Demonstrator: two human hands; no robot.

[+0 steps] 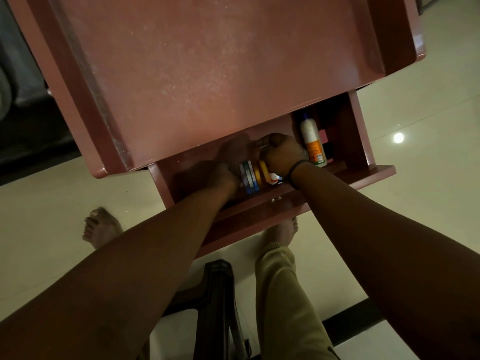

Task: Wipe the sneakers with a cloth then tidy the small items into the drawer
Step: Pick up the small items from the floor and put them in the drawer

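The reddish-brown drawer (pixel 368 175) stands pulled out under the table top (pixel 207 74). Both my hands reach into it. My left hand (pixel 228 162) is deep in shadow under the table edge, pressed against the left side of a row of upright round tins (pixel 249 178), blue, white and orange. My right hand (pixel 280 154) is curled over the right end of that row, with a dark band on its wrist. A white bottle with an orange label (pixel 311 141) lies to the right of my right hand in the drawer. No sneakers or cloth are in view.
A dark wooden stool (pixel 218 294) stands below the drawer between my legs. My bare feet (pixel 100 227) rest on the pale tiled floor. A dark sofa (pixel 20 105) fills the left edge. A small pink thing (pixel 322 136) sits behind the bottle.
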